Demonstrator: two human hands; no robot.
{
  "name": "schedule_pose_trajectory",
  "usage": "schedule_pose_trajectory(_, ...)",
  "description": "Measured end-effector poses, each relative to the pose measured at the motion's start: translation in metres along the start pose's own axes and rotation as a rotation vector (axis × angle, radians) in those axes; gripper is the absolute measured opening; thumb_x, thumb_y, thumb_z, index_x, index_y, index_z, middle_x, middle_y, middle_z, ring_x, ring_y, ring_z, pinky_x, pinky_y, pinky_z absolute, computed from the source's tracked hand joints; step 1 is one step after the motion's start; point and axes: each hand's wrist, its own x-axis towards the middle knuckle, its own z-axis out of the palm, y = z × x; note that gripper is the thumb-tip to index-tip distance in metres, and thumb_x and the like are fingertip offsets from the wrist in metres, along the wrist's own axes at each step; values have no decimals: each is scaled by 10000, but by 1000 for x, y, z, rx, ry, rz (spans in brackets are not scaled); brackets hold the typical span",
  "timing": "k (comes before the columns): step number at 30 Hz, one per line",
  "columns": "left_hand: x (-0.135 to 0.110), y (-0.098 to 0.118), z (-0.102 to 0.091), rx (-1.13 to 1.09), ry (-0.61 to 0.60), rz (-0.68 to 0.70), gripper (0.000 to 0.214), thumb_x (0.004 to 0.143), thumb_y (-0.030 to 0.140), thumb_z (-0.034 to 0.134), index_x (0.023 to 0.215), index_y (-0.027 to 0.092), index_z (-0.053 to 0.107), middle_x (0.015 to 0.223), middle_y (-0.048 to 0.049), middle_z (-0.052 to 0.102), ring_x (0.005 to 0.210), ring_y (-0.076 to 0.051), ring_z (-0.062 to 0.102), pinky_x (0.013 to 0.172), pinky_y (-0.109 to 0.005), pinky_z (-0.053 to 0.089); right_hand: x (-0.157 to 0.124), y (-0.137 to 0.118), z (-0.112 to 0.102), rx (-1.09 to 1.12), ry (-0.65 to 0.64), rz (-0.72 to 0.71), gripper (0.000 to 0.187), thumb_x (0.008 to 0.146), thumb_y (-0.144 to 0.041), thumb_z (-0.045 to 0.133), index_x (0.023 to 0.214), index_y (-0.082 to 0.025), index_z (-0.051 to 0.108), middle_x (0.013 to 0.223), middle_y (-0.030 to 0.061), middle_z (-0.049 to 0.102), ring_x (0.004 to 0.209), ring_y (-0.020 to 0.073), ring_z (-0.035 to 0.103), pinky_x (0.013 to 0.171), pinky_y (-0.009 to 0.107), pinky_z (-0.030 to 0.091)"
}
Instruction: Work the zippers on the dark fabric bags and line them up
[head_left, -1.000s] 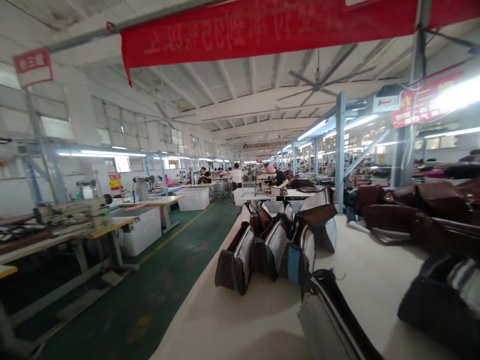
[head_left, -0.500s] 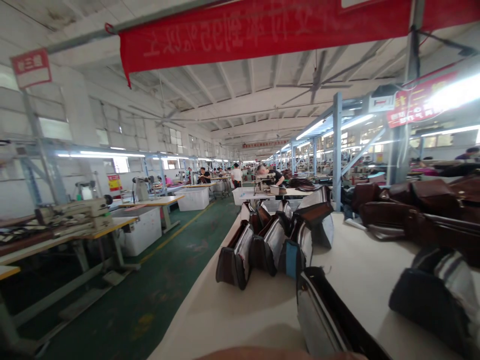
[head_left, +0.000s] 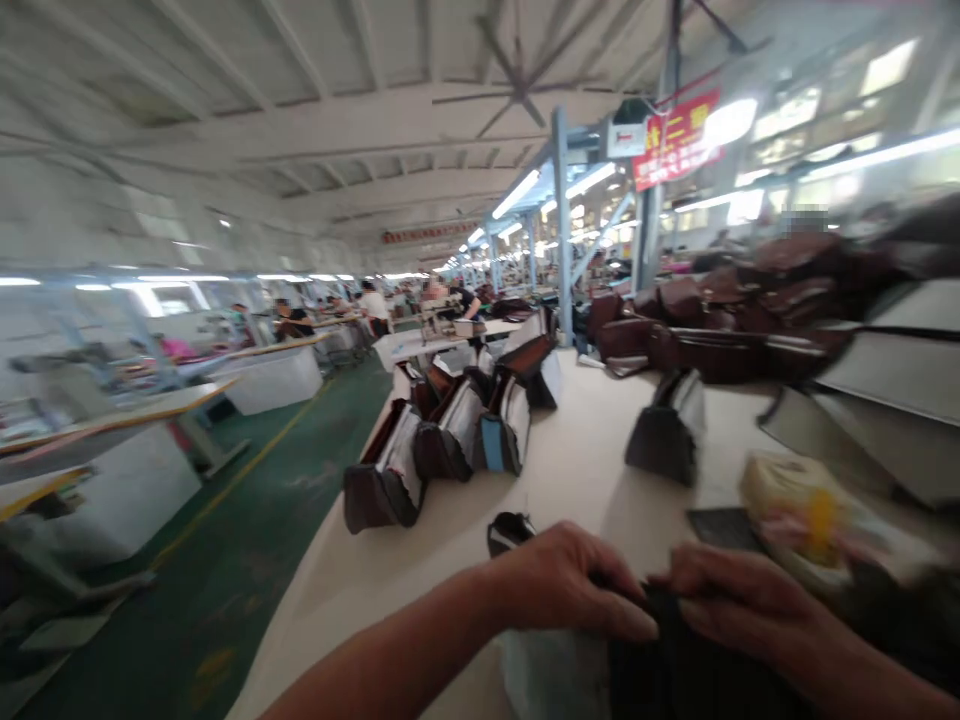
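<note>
Along the left of the factory hall, a green painted floor (head_left: 225, 520) with a yellow line runs past white-sided tables to a sewing machine (head_left: 442, 315), where a co-worker (head_left: 465, 300) in a dark shirt sits. On the long cream worktop (head_left: 570, 470) stands a row of dark bags (head_left: 442, 440), their mouths gaping, with pale silvery linings and one blue patch. At the near edge of the worktop, the person's left hand (head_left: 570, 585) and right hand (head_left: 739, 600) sit close together, fingers curled over and clamped on a dark bag (head_left: 660, 650) with a pale grey panel (head_left: 547, 670); its surface is too blurred to show the grain. Farther right, a wedge-shaped dark bag (head_left: 667, 430) stands upright, and behind it lies a heap of glossy brown leather bags (head_left: 712, 330). Overhead hangs a red banner (head_left: 677, 140) whose white writing is too blurred to read. By the right edge are stacked grey panels (head_left: 885, 390), and a blurred packet with a yellow mark (head_left: 814, 520) lies just beside a flat dark piece (head_left: 724, 528).
</note>
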Motion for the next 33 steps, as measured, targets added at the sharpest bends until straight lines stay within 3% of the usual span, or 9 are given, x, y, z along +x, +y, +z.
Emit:
schedule_pose_trajectory(2, 6, 6, -2, 48, -31, 21, 393, 691, 444, 839, 862, 101, 749, 667, 18, 591, 580, -88, 457, 551, -220, 358, -3, -14, -9, 54, -113, 26, 340, 917, -523, 616, 886, -186, 645, 802, 8, 518, 749, 171, 456, 675, 285, 375)
schedule_pose_trajectory(7, 21, 15, -2, 56, -126, 51, 283, 758, 358, 776, 858, 98, 725, 693, 23, 565, 627, -95, 452, 578, -221, 345, 1, -36, -22, 29, -137, 34, 367, 861, -494, 718, 1014, -169, 640, 933, 13, 556, 869, 180, 481, 778, 287, 382)
schedule_pose_trajectory(14, 36, 15, 8, 130, -106, -14, 138, 747, 240, 716, 828, 128, 710, 687, 38, 557, 623, -92, 438, 563, -219, 316, 2, -15, -17, 234, -127, 89, 279, 890, -405, 706, 869, -141, 620, 749, -22, 511, 695, 126, 416, 618, 253, 310)
schedule_pose_trajectory(20, 41, 15, 9, 102, -140, -38, 142, 735, 256, 705, 800, 133, 682, 666, 42, 538, 603, -92, 416, 548, -227, 307, 2, -7, -19, 246, -116, 92, 195, 899, -321, 677, 874, -132, 633, 740, -22, 525, 671, 117, 411, 603, 246, 307)
schedule_pose_trajectory(24, 43, 17, 12, 197, -87, 7, 245, 765, 366, 719, 766, 127, 666, 627, 47, 507, 592, -96, 401, 540, -239, 297, 2, -10, -17, 147, -74, 93, 122, 882, -253, 643, 840, -139, 629, 723, -26, 510, 671, 120, 414, 608, 245, 319)
schedule_pose_trajectory(28, 42, 21, 16, 384, -38, 64, 103, 796, 225, 635, 732, 146, 653, 651, 42, 536, 630, -101, 463, 579, -232, 329, 1, -10, -14, 71, -38, 83, 115, 873, -234, 610, 796, -150, 600, 712, -28, 490, 687, 129, 410, 621, 250, 324)
schedule_pose_trajectory(33, 37, 22, 22, 615, 0, 263, 147, 823, 97, 534, 703, 155, 597, 715, 26, 543, 694, -102, 525, 646, -223, 358, -3, -10, -10, 45, 15, 124, 92, 860, -213, 589, 794, -149, 594, 702, -32, 491, 672, 126, 407, 609, 250, 316)
